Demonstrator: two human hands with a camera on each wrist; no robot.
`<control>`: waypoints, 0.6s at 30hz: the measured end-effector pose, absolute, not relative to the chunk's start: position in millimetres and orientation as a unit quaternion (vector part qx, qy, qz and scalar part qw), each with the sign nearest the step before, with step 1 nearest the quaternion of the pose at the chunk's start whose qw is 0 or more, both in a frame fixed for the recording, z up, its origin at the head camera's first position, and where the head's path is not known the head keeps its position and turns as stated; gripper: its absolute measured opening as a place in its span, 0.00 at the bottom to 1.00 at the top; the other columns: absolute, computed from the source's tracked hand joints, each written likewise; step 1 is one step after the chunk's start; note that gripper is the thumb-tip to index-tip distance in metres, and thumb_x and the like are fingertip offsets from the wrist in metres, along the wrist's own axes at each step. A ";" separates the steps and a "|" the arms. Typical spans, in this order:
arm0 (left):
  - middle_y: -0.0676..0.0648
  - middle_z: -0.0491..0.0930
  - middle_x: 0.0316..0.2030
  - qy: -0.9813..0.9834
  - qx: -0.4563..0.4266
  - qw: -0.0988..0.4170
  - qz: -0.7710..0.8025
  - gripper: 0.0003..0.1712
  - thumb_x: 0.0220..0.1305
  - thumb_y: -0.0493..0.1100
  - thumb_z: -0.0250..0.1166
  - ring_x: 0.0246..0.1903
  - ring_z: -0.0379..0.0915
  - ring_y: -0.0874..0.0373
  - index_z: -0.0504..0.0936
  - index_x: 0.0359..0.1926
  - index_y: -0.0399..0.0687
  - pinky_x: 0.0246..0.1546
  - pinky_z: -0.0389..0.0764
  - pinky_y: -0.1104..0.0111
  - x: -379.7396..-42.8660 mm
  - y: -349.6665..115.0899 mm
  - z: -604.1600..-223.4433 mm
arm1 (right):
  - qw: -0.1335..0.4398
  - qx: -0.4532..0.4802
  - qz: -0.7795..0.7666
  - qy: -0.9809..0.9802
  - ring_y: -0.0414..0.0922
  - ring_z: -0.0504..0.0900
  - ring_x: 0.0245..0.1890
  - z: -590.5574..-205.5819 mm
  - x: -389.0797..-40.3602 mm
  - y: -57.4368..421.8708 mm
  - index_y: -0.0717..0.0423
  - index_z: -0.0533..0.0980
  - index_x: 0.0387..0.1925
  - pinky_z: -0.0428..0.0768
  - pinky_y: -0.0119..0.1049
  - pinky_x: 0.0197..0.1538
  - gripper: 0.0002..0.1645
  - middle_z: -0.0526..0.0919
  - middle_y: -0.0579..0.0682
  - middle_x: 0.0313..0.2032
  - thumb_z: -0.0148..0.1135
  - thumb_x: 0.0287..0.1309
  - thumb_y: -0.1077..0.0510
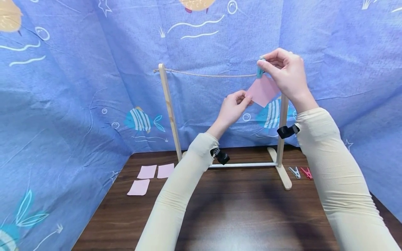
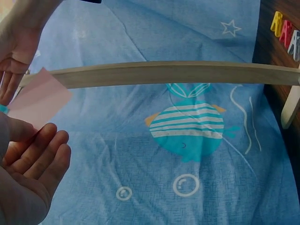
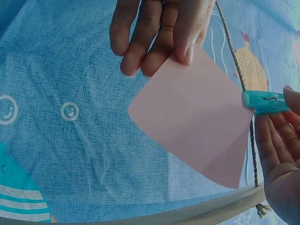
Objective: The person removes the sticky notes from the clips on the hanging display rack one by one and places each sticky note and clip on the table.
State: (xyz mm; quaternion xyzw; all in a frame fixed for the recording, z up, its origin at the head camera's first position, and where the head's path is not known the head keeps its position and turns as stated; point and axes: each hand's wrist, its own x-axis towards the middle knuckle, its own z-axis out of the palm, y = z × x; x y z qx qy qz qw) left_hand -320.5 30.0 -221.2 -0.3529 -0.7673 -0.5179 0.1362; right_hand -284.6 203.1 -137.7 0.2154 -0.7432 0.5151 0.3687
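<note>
My left hand (image 1: 233, 107) pinches one corner of a pink square of paper (image 1: 263, 91) between thumb and fingers. Above it, my right hand (image 1: 290, 71) grips a teal clothespin (image 1: 260, 71) by its upper end. In the right wrist view the teal clothespin (image 3: 267, 101) sits at the rope (image 3: 229, 44), its tip over the paper's corner. The pink paper (image 3: 194, 117) hangs tilted there, corner up. Strung between two wooden posts, the rope (image 1: 210, 75) runs left from the clothespin; its right end is hidden behind my right hand.
Three pink paper squares (image 1: 147, 172) lie at the table's left. A white clothespin (image 1: 295, 172) and a red clothespin (image 1: 306, 173) lie right of the stand's foot (image 1: 284, 177); the left wrist view also shows a yellow clothespin (image 2: 276, 24). A blue fish-print curtain (image 1: 204, 45) hangs behind.
</note>
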 end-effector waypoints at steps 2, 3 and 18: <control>0.43 0.87 0.40 -0.765 -0.354 0.133 -0.521 0.14 0.77 0.45 0.57 0.41 0.84 0.61 0.83 0.46 0.39 0.37 0.79 0.75 -320.2 29.6 -221.5 | 0.373 0.220 0.518 -0.738 0.35 0.85 0.35 -137.8 -284.2 203.4 0.55 0.85 0.42 0.78 0.24 0.44 0.08 0.87 0.37 0.34 0.71 0.62 0.57; 0.43 0.87 0.40 -0.766 -0.355 0.132 -0.520 0.14 0.77 0.45 0.57 0.41 0.85 0.60 0.83 0.46 0.39 0.37 0.78 0.75 -319.9 29.3 -221.8 | 0.376 0.222 0.522 -0.733 0.36 0.85 0.35 -137.9 -283.8 203.3 0.55 0.85 0.42 0.78 0.25 0.45 0.09 0.87 0.39 0.34 0.71 0.62 0.57; 0.42 0.87 0.41 -0.775 -0.345 0.115 -0.517 0.15 0.77 0.46 0.57 0.44 0.85 0.55 0.83 0.48 0.40 0.37 0.78 0.73 -319.3 14.6 -228.7 | 0.377 0.233 0.581 -0.682 0.42 0.84 0.37 -142.4 -281.4 204.4 0.61 0.83 0.47 0.80 0.28 0.46 0.15 0.86 0.47 0.38 0.72 0.60 0.59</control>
